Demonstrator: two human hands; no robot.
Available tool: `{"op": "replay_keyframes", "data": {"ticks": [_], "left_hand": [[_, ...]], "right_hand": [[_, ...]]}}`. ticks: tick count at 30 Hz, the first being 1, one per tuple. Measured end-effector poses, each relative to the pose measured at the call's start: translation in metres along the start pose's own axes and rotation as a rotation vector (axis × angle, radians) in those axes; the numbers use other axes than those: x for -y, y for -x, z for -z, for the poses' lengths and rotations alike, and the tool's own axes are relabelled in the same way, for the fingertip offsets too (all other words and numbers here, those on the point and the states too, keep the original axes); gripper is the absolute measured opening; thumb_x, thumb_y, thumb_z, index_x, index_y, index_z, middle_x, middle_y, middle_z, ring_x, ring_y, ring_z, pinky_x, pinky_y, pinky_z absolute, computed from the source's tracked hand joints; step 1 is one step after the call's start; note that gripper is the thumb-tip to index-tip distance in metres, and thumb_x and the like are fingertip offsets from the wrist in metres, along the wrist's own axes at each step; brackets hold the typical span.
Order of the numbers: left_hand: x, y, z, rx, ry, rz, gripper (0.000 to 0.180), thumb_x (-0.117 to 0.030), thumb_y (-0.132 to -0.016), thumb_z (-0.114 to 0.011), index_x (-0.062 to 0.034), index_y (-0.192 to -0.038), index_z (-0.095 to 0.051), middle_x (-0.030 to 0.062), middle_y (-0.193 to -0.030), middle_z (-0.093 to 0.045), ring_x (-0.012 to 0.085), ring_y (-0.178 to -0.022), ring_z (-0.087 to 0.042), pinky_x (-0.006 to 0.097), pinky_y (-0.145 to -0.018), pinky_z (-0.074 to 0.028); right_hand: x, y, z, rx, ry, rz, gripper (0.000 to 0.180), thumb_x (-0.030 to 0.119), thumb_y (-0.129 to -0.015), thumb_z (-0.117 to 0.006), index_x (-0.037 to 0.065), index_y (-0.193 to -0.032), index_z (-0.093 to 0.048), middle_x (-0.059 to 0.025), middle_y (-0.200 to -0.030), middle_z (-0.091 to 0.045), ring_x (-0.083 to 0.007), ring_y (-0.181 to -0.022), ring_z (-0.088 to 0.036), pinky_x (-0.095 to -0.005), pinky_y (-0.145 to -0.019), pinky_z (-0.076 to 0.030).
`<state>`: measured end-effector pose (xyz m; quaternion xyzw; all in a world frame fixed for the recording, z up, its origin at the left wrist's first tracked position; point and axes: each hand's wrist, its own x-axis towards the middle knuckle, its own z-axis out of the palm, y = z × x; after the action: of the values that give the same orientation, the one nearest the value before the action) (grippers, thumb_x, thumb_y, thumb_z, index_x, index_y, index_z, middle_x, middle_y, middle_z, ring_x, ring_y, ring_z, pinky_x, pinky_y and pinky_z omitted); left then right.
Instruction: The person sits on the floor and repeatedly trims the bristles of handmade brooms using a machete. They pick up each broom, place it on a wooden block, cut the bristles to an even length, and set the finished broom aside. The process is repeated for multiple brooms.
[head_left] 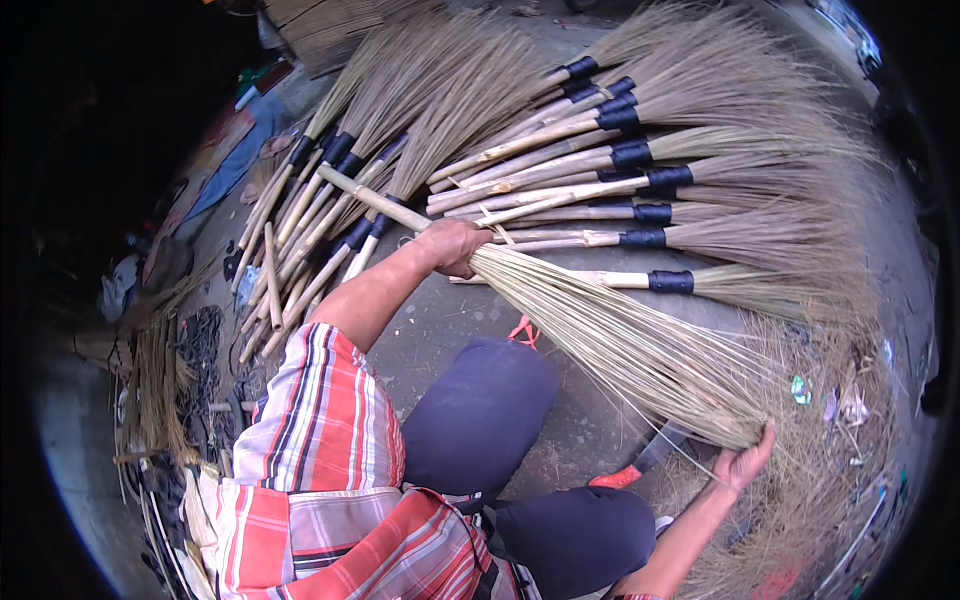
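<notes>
A grass broom (600, 320) lies slantwise across the space in front of me, its pale stick handle (365, 195) pointing to the far left. My left hand (455, 247) is closed round it where the stick meets the grass. At the near right, my right hand (742, 463) is at the grass tips, its thumb up along their ends and some fingers hidden behind the bundle. Under the grass tips, near my right hand, lies a knife with a red-orange handle (614, 478) and a dark blade (663, 444), partly covered.
Beyond my hands, several brooms with black bindings (631, 153) lie fanned out to the right. Another pile of brooms (345, 150) lies at the far left. Loose grass scraps (800, 500) cover the floor at right. My bent knees (485, 400) are close below the broom.
</notes>
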<state>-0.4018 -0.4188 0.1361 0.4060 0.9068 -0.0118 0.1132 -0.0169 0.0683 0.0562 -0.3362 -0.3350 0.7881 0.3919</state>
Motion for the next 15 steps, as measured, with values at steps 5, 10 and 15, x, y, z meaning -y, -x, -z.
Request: {"op": "replay_keyframes", "data": {"ticks": [5, 10, 15], "left_hand": [[-0.012, 0.023, 0.085, -0.319, 0.045, 0.053, 0.045, -0.025, -0.073, -0.082, -0.0079, -0.111, -0.062, 0.0193, -0.1, -0.069, 0.0407, -0.099, -0.069, 0.05, -0.084, -0.057], [0.076, 0.044, 0.202, -0.523, -0.302, 0.636, 0.066, -0.038, -0.082, -0.082, -0.0139, -0.138, -0.057, 0.0192, -0.115, -0.073, 0.0377, -0.107, -0.07, 0.049, -0.093, -0.056], [0.109, -0.019, 0.162, -0.855, -0.062, 0.591, 0.07, -0.046, -0.091, -0.076, -0.0012, -0.141, -0.056, 0.0273, -0.128, -0.066, 0.0414, -0.119, -0.065, 0.046, -0.1, -0.052]], "right_hand": [[0.05, -0.025, 0.081, -0.454, 0.139, 0.179, 0.049, 0.036, -0.105, -0.056, 0.002, -0.14, -0.054, -0.0138, -0.12, -0.06, -0.0319, -0.123, -0.059, -0.0507, -0.106, -0.051], [0.031, 0.017, 0.143, -0.406, 0.533, 0.104, 0.044, 0.041, -0.105, -0.057, 0.006, -0.132, -0.057, -0.0058, -0.108, -0.061, -0.021, -0.101, -0.063, -0.036, -0.086, -0.054], [-0.069, 0.077, 0.143, -0.2, 0.929, -0.292, 0.046, 0.044, -0.107, -0.056, 0.006, -0.132, -0.058, -0.0078, -0.109, -0.066, -0.0166, -0.094, -0.066, -0.0304, -0.072, -0.053]]}}
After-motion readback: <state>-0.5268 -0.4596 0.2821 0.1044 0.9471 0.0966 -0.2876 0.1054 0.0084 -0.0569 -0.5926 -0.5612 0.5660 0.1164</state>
